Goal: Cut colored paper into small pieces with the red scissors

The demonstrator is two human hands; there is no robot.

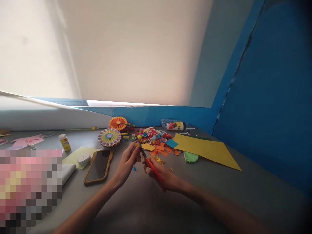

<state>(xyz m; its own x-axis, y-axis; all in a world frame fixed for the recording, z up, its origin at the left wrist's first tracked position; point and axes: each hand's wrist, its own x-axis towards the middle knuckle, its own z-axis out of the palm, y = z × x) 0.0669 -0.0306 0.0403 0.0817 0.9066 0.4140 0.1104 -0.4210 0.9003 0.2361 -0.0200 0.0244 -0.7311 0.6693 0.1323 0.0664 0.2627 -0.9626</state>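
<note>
Red-handled scissors [156, 174] are gripped in my right hand [162, 170], their blades pointing up and away to the left. The blades reach the fingertips of my left hand [128, 157], which is pinched closed on a small yellow piece of paper [137, 144], mostly covered by the fingers and blades. Just beyond both hands lies a heap of colourful paper scraps [152, 135], with orange pieces [160, 148] and a blue piece [172, 143] at its near side. A tiny blue scrap [134, 168] rests on the table between my hands.
Two pleated paper rosettes, one orange [118, 123] and one cream and purple [109, 137], stand behind. A phone [97, 166], white case [83, 158] and glue bottle [64, 143] are left. Yellow sheet [207, 149], green folded fan [190, 157] and a larger bottle [175, 125] are right.
</note>
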